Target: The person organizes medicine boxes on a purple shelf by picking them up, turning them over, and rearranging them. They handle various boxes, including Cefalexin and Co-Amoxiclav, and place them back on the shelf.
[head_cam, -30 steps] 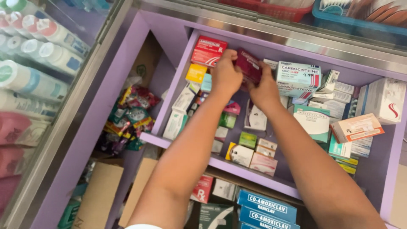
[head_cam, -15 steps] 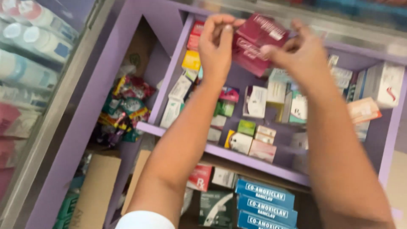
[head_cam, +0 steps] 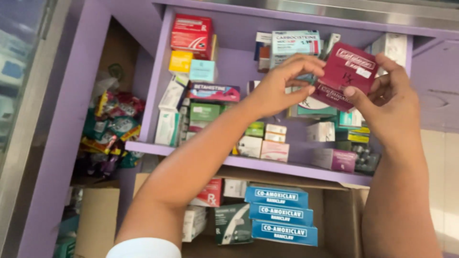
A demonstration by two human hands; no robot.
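We hold a dark red box (head_cam: 345,76) up in front of the open purple drawer (head_cam: 162,71). Our right hand (head_cam: 389,102) grips it tight from the right side, thumb on the front. Our left hand (head_cam: 282,86) pinches its left edge with fingertips (the other fingers curl loosely). The drawer under the box is full of little medicine boxes. A bigger red box (head_cam: 192,33) sits in its far left corner. Below the drawer, three blue boxes (head_cam: 279,215) lie stacked in a brown carton. Shiny snack packets (head_cam: 112,131) are piled left of the drawer.
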